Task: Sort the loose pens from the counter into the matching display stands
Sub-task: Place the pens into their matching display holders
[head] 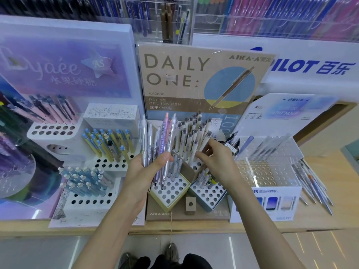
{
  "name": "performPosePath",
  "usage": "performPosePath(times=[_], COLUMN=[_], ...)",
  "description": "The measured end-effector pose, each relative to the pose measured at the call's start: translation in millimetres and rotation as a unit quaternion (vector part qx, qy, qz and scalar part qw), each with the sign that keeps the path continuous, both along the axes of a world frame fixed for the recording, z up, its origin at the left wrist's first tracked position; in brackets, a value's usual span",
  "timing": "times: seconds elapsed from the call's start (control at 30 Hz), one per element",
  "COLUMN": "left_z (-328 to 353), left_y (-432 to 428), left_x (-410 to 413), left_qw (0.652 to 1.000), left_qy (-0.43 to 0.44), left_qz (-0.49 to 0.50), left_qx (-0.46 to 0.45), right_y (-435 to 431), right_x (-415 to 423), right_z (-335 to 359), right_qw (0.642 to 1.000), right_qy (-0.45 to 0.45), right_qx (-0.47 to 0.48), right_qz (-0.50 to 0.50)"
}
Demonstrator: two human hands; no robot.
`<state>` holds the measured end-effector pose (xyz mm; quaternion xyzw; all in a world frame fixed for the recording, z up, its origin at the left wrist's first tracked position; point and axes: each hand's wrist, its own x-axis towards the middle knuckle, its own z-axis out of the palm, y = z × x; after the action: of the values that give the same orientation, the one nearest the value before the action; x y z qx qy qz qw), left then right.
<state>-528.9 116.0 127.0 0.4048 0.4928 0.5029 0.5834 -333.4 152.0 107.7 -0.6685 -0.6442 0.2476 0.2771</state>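
Observation:
My left hand (144, 169) grips a fanned bunch of pens (161, 140), clear, white and one lilac, held upright over the cream holed block (171, 191) of the DAILY ONE stand (186, 212). My right hand (215, 158) reaches into the cream pens (192, 133) standing in that stand's back block, with its fingers curled around one pen near its grey cap. Several loose pens (312, 183) lie on the wooden counter at the far right.
A clear acrylic stand (270, 169) with a few pens sits to the right. White holed stands with yellow-blue pens (110, 144) and light blue pens (85, 181) are on the left, beside a purple display (64, 70). The counter edge (174, 230) runs in front.

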Motion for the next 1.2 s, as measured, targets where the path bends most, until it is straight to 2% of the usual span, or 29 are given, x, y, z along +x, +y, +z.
performPosePath(times=[0.1, 0.27, 0.47, 0.57, 0.8, 0.87, 0.97, 1.03, 1.13, 1.2], left_z=[-1, -2, -2, -2, -2, -1, 2, 5, 8, 9], left_y=[2, 3, 4, 3, 1, -1, -1, -1, -5, -9], left_x=[-1, -1, -1, -1, 0, 0, -5, -10, -23, -35], left_qw=[1.0, 1.0, 1.0, 1.0, 1.0, 1.0, 1.0, 1.0, 1.0, 0.999], left_qy=[-0.008, -0.007, -0.008, -0.008, -0.007, -0.009, -0.007, 0.001, 0.003, -0.011], left_qz=[0.007, 0.012, 0.014, 0.011, 0.012, 0.009, 0.017, 0.017, 0.023, 0.032], left_qx=[0.013, 0.013, 0.01, 0.012, 0.01, 0.015, 0.017, 0.014, 0.013, -0.003], right_y=[-1, -6, -8, -7, -10, -22, -38, -41, -34, -27], right_x=[-1, -3, -7, -7, -6, -7, -24, -45, -82, -103], right_z=[2, 9, 9, 9, 13, 18, 40, 57, 69, 73], right_qw=[1.0, 0.999, 0.996, 0.995, 0.999, 0.999, 0.98, 0.973, 0.978, 0.95], right_qy=[-0.009, 0.045, -0.042, -0.053, -0.035, -0.035, -0.002, 0.034, 0.174, 0.311], right_qx=[0.002, -0.007, 0.045, 0.047, -0.011, 0.019, 0.197, 0.228, 0.111, -0.02], right_qz=[0.015, 0.029, 0.063, 0.067, 0.028, -0.015, -0.033, 0.015, 0.023, 0.01])
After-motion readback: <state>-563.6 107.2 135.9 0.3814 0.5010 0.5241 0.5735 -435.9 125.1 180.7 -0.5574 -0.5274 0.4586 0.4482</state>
